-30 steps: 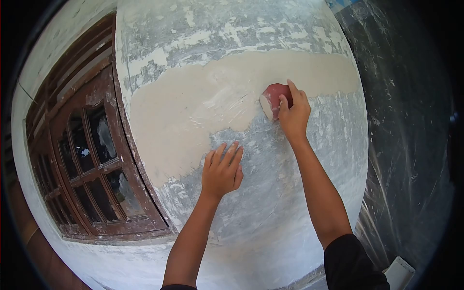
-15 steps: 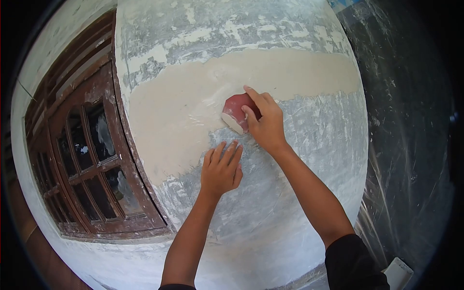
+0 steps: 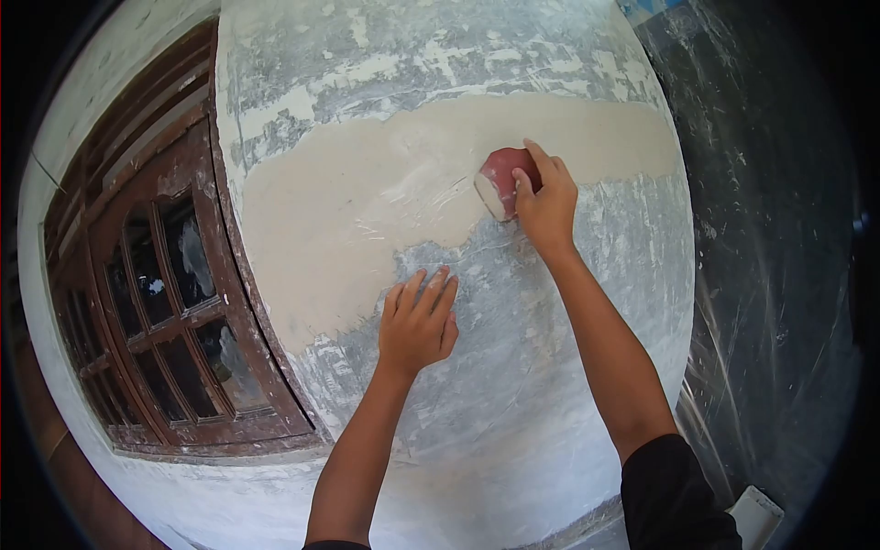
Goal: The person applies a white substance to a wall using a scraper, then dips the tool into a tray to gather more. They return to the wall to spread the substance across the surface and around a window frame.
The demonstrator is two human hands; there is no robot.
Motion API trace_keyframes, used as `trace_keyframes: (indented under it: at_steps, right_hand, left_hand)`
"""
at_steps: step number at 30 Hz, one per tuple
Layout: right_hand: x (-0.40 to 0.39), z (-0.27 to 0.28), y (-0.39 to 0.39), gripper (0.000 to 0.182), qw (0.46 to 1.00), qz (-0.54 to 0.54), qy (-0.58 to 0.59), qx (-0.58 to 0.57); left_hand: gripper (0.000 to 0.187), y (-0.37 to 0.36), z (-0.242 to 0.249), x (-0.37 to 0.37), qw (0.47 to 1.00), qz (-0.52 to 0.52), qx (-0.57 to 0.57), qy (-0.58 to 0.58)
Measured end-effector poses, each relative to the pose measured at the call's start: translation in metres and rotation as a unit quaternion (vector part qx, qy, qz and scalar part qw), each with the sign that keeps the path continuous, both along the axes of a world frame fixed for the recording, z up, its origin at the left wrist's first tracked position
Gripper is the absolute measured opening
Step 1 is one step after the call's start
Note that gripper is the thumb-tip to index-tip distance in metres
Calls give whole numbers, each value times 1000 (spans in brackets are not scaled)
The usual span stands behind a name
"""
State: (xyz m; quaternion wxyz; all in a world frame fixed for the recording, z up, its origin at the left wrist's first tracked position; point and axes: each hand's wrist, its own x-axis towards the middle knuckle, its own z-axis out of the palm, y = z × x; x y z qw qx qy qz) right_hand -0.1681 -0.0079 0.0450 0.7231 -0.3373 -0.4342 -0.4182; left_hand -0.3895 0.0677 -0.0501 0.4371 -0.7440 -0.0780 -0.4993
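My right hand (image 3: 549, 203) is closed on a red putty spreader (image 3: 511, 171), thumb on its near face and fingers round its far side. Pale putty coats the spreader's left edge, which lies against the wall. Around it runs a broad band of smooth beige putty (image 3: 312, 211) with a ragged lower border. Lower and to the left, my left hand (image 3: 420, 321) rests with fingers spread on the bare grey wall (image 3: 495, 321), just below that border. Nothing is in it.
A brown wooden window (image 3: 174, 321) with several glass panes is set in the wall at left. Patchy grey and white plaster (image 3: 440, 55) shows above the putty band. A dark, streaked surface (image 3: 770, 229) stands at right, with a whitish object (image 3: 756, 518) low down.
My right hand has slid up and to the right along the wall with the spreader, and fresh putty streaks show where it was. My left hand stays in place.
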Motion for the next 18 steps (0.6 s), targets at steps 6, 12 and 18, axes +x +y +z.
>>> trace_keyframes:
  at_steps: [6,12,18]
  right_hand:
    - [-41,-15,-13,44,993,77,-86,-18]
    - [0,-2,-8,45,999,2,29,16]
    - [-47,-13,-2,48,987,105,-109,-48]
  left_hand:
    - [44,-1,0,-1,1000,8,8,-3]
    - [45,-1,-1,-1,1000,6,5,3]
    - [45,-3,0,-2,1000,13,7,3]
